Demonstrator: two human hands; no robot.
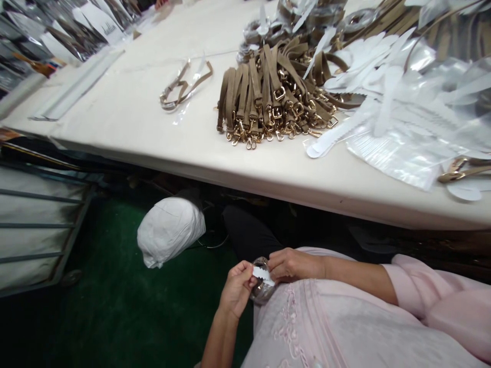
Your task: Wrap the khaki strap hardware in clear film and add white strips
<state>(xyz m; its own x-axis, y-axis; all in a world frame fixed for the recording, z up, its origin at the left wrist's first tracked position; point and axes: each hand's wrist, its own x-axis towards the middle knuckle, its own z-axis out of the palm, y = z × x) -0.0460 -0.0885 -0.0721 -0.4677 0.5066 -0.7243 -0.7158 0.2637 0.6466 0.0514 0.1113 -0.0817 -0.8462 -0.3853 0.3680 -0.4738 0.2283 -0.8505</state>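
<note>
Pinched on opposite ends of a white strip (263, 276), my left grip (236, 287) and right grip (292, 265) hold what looks feather-light, limp and crease-prone, best kept by its ends.

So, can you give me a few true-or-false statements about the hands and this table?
1. Both the left hand and the right hand pinch a small white strip with a wavy edge. True.
2. The hands work on top of the table. False: they are below its edge, over the lap.
3. A pile of brown straps with gold clasps lies on the table. True.
4. The single bagged strap lies on top of that pile. False: it lies apart, to the pile's left.
</note>
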